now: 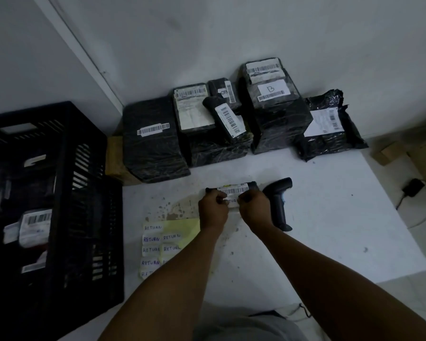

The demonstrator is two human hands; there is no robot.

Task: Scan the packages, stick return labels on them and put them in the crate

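A small black package (234,189) with a barcode sticker lies on the white board (330,217) in front of me. My left hand (213,212) and my right hand (253,210) both pinch a white return label (232,201) against the package's near side. A black handheld scanner (279,205) lies just right of my right hand. A yellow sheet (167,242) with several handwritten RETURN labels lies left of my left forearm. The black crate (83,217) stands at the left with several labelled packages inside.
Several black wrapped packages (273,107) with barcode labels are piled against the wall at the back. A black poly bag (327,124) lies at the pile's right end. Cardboard pieces (389,153) and a small black adapter (412,188) with cable lie on the floor, right.
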